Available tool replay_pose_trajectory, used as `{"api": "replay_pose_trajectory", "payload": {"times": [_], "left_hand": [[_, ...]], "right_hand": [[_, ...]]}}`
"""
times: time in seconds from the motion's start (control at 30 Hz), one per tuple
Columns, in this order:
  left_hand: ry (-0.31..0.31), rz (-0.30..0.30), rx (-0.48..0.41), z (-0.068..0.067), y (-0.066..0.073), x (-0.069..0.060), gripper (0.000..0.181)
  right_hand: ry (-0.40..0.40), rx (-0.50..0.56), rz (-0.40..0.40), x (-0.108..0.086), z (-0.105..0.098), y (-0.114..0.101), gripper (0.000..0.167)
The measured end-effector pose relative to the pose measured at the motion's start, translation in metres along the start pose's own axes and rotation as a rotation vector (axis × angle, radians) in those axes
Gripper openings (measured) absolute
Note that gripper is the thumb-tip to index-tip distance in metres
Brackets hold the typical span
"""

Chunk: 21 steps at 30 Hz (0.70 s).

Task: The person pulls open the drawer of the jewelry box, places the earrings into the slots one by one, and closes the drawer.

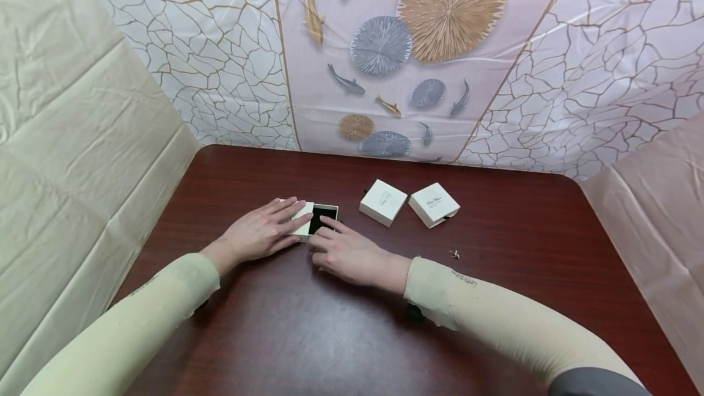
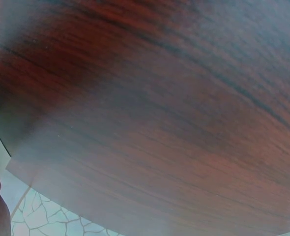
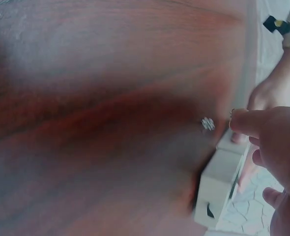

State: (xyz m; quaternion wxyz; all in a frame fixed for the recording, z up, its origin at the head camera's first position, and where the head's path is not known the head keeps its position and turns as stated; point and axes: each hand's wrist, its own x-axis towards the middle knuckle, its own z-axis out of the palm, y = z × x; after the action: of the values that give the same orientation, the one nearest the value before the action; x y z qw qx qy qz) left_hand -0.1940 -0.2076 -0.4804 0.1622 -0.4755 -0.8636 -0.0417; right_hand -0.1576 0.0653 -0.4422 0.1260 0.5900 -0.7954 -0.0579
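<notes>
A small white slide-out box (image 1: 325, 206) lies partly pulled open on the table, its black lining showing. My left hand (image 1: 264, 229) rests across the box's cover and holds it, thumb along the near side and fingers over the top. At the open end, my right hand (image 1: 348, 253) hovers with bent fingers. In the right wrist view, its fingertips pinch a tiny metal piece that looks like an earring (image 3: 231, 113), mostly hidden. A silvery, flower-like piece (image 3: 208, 124) shows beside the box. The left wrist view shows mostly bare tabletop.
Two closed white boxes, one (image 1: 383, 202) nearer and another (image 1: 434, 204) to its right, stand behind my right hand. Small earring-like pieces (image 1: 454, 254) lie right of my wrist. The dark red wooden table (image 1: 308, 329) meets patterned cloth walls (image 1: 231, 47) at the back.
</notes>
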Motion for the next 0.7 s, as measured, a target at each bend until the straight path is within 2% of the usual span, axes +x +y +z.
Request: {"api": "replay_pose_trajectory", "payload": {"times": [0.4,0.7], "left_hand": [[0.010,0.001,0.009,0.002,-0.001,0.000,0.055],[-0.008,0.003,0.008,0.000,0.000,0.001,0.056]], "right_hand": [[0.070,0.110,0.110,-0.008,-0.015,0.033,0.002],[0.097,0.151,0.154,-0.005,-0.015,0.050,0.010]]}}
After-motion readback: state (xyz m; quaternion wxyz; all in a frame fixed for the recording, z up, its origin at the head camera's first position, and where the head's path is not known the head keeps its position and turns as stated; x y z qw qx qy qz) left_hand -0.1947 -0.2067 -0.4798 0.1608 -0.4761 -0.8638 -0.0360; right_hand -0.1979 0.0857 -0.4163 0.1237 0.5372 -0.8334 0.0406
